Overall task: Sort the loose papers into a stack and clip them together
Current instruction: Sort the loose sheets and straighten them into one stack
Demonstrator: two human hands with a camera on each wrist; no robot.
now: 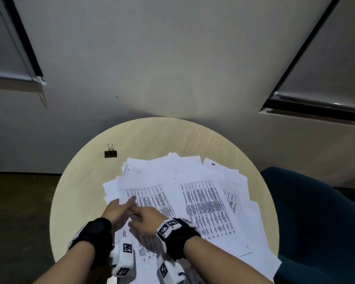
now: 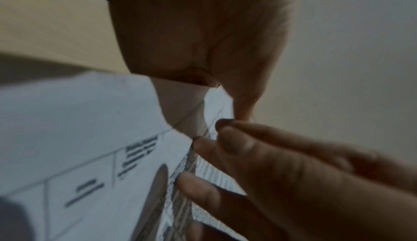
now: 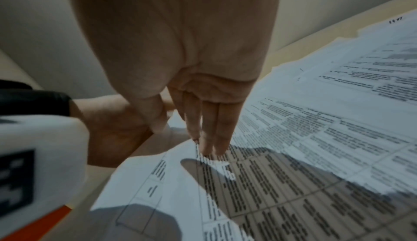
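Observation:
Loose white printed papers (image 1: 193,187) lie fanned out over the round wooden table (image 1: 86,181). A black binder clip (image 1: 110,153) sits alone at the table's far left. Both hands meet at the near left of the pile. My left hand (image 1: 122,209) pinches the lifted corner of the top printed sheet (image 2: 94,138), which runs in between thumb and fingers (image 2: 239,102). My right hand (image 1: 140,217) lies beside it, and its straight fingers (image 3: 210,138) press down on the same sheet (image 3: 259,182). The right hand's fingertips (image 2: 234,143) touch the paper close to the left thumb.
A dark teal chair (image 1: 316,212) stands against the table's right side. Bare tabletop shows around the clip and along the far edge (image 1: 172,132). Papers overhang the table's near right rim (image 1: 273,263). A grey wall rises behind the table.

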